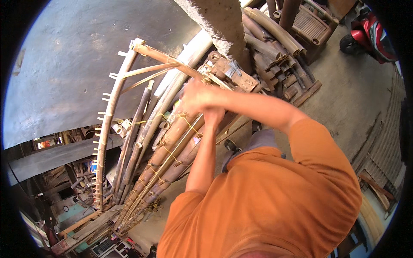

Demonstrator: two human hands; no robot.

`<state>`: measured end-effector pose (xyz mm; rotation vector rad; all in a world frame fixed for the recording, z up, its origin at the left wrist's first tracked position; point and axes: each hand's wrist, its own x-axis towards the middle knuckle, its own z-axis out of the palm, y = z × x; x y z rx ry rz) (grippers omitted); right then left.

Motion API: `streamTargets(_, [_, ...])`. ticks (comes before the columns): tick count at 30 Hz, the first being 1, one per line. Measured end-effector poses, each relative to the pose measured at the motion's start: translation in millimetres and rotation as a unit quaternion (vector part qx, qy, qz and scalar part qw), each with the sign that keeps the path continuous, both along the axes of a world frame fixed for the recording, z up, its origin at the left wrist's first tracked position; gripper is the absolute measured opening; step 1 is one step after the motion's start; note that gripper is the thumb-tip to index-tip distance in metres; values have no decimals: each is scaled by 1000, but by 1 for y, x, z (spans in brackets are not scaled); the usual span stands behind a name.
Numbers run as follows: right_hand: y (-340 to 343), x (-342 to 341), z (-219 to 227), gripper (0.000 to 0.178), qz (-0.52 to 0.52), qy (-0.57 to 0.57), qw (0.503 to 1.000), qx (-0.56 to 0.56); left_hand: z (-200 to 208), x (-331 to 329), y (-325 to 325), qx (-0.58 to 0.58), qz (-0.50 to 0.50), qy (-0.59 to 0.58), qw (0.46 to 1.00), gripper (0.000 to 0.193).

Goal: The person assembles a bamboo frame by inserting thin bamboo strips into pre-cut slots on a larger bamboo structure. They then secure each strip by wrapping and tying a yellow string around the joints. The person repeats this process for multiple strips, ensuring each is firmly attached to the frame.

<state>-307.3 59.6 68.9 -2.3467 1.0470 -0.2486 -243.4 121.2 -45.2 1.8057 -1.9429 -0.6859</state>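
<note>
Long bamboo tubes [172, 146], tied with thin yellow cord, run from below my hands toward the lower left. My right arm reaches across, and my right hand [195, 98] is over the upper end of the tubes, smeared by motion; its fingers cannot be made out. Just under my right wrist is my left hand [213, 114], its fingers mostly hidden. Whether either hand holds anything does not show. Beside them stands a bamboo frame [112, 101] with a row of short pegs along its outer side; its top bar [165, 57] slants down toward my right hand.
A wooden block [236, 75] with a grey tie sits beyond my hands, below a rough pillar [221, 30]. Stacked bamboo poles [275, 36] lie at the upper right. A red motorbike [370, 36] stands farther right. A grey wall [94, 51] rises at the left.
</note>
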Motion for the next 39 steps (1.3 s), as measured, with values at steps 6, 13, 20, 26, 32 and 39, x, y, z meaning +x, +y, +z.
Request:
streamTargets(6, [-74,-37,-53,36,-31,-246,947,206,36,-14,3,23,26,24,999,30])
streamTargets(13, [129,-152,-107,43,67,-169,983,-20,38,-18,4,9,21,-81,996,29])
streamTargets(20, [156,-123,-111,36,-66,-172,983,1,51,33,-140,-59,92,331,937,28])
streamTargets(26, [189,-83,-107,20,-160,-67,979,-104,-11,75,-136,-20,9,-19,1000,34])
streamTargets(32, [277,77,-104,22,-42,-280,924,256,74,261,4,-44,17,-122,991,42])
streamTargets(39, [298,218,-109,24,-432,-676,364,473,34,326,183,50,21,-18,998,26])
